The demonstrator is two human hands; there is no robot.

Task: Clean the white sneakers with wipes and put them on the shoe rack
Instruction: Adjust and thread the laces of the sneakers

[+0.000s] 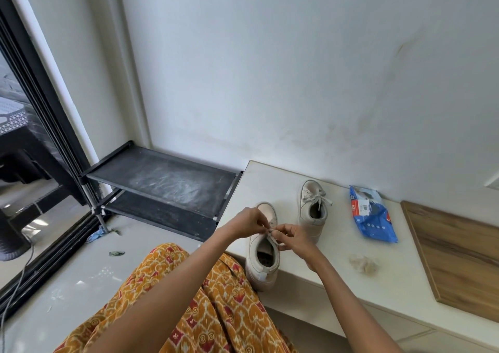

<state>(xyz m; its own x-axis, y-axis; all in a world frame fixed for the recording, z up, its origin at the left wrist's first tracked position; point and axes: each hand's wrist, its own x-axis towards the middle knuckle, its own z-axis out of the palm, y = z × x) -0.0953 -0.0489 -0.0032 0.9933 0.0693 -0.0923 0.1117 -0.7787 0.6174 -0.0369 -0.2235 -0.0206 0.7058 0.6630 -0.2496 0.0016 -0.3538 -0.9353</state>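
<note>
A person sits by a low white surface (332, 255) against the wall. Two white sneakers stand on it. The near sneaker (263, 255) is at the front edge, with its heel poking a little over the edge. Both hands are at its laces. The left hand (249, 221) pinches a lace end between thumb and fingers, so its grip is narrow and holding the lace. The right hand (293, 238) pinches the lace too, right next to the left one, fingertips nearly touching.

The far sneaker (312, 212) stands just behind and to the right, with its laces tied in a bow. A blue pack of wipes (374, 217) lies flat to the right of it. A crumpled used wipe (362, 263) lies nearer the front of the surface. A wooden board (459, 255) lies at the right end.

The black shoe rack (159, 185) stands on the floor to the left, touching the surface. Its top shelf looks dusty. Orange patterned cloth (205, 306) covers the person's lap.
</note>
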